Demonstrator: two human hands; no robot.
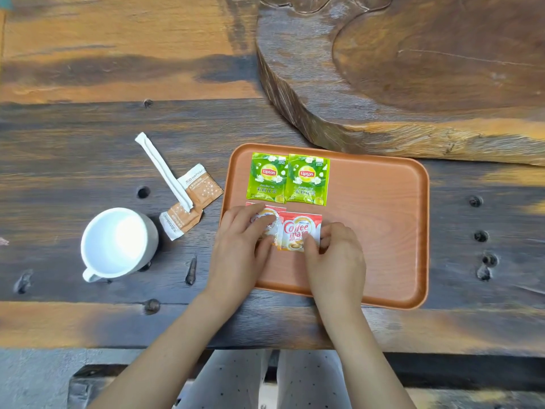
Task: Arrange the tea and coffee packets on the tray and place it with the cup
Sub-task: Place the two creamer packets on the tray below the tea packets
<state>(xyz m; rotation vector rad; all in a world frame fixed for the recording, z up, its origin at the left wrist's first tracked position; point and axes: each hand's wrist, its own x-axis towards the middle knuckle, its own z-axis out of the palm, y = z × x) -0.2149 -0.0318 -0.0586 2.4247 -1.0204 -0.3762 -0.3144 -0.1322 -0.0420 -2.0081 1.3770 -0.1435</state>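
On the orange rectangular tray point(383, 231), near two green tea packets point(287, 178), the left hand point(244, 240) presses one red creamer packet point(267, 219) while the right hand point(336, 255) pinches another point(298, 231), apparently aligning them; next, probably, the brown sachets point(191, 202) left near the white cup point(118, 243).

Two green tea packets point(288, 178), two red creamer packets point(298, 231), two brown sachets point(191, 202), one wrapped stick point(163, 171), one white cup point(118, 243), one tray point(383, 231).

Dark weathered wooden table point(88, 149), bolt holes along surface; thick carved wood slab point(413, 69) resting at far right.
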